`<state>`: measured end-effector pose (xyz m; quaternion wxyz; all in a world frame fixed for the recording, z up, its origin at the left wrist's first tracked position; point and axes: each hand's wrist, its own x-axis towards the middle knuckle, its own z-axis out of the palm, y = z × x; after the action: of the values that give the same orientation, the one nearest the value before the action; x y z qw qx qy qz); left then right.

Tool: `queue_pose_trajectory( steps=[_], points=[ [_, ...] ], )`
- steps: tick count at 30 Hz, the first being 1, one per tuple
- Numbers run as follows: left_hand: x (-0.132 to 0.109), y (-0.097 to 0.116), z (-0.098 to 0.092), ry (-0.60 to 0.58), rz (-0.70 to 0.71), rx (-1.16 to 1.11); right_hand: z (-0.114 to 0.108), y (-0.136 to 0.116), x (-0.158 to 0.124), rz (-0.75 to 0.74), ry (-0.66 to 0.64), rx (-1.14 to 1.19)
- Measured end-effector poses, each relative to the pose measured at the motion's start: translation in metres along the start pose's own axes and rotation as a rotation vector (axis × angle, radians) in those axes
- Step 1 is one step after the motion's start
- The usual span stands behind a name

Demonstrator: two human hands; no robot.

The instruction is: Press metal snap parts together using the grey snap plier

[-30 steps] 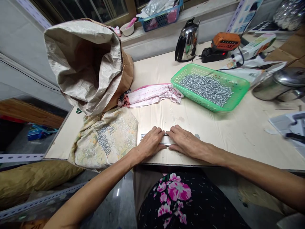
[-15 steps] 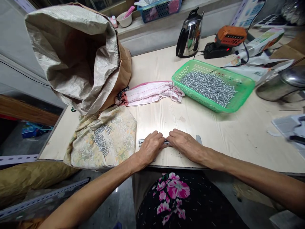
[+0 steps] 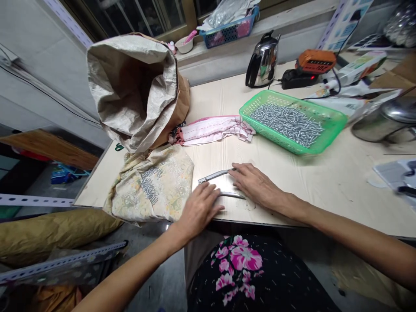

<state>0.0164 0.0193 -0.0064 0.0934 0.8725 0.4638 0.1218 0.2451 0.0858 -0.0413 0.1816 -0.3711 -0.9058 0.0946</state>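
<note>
A hinged metal tool [image 3: 214, 175] lies on the table near its front edge, its two long arms spread apart. My left hand [image 3: 200, 207] rests over its left part and lower arm, fingers spread, palm down. The fingertips of my right hand [image 3: 255, 182] pinch the end of the upper arm. To the left, small metal pins [image 3: 149, 186] lie in a loose heap on a floral cloth [image 3: 175, 184]. Many more silver pins [image 3: 287, 123] fill a green basket [image 3: 331, 134] behind my right hand.
A large paper-lined sack [image 3: 182, 97] stands at the back left. Beside it lies a pink and white cloth [image 3: 214, 131]. A steel kettle [image 3: 264, 60] and an orange battery [image 3: 316, 61] on a charger stand at the back.
The view has shifted, so the sack sits further right. The tool's arms now show spread apart. My left hand has opened and moved down-left; my right hand has risen slightly with the upper arm.
</note>
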Motion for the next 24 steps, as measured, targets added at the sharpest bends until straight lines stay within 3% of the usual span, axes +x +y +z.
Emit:
queue_pose_trajectory(
  steps=[5,8,13,17,20,24],
  points=[
    [0.012,0.027,0.045,-0.063,-0.004,-0.077,0.012,0.019,0.038,-0.052,-0.028,-0.128],
    [0.015,0.033,0.056,-0.038,-0.046,-0.121,0.013,0.038,0.061,-0.105,-0.027,-0.064],
    [0.007,0.031,0.045,0.037,-0.036,-0.151,0.002,0.034,0.060,-0.024,-0.022,-0.049],
    [-0.006,0.014,0.021,0.157,-0.353,0.095,-0.006,0.007,0.025,-0.062,-0.006,0.046],
    [-0.008,-0.005,0.006,-0.014,-0.573,0.217,-0.002,-0.009,0.002,-0.117,-0.099,0.142],
    [0.002,-0.019,-0.008,-0.329,-0.729,0.060,0.015,-0.021,-0.008,-0.051,-0.134,0.121]
  ],
)
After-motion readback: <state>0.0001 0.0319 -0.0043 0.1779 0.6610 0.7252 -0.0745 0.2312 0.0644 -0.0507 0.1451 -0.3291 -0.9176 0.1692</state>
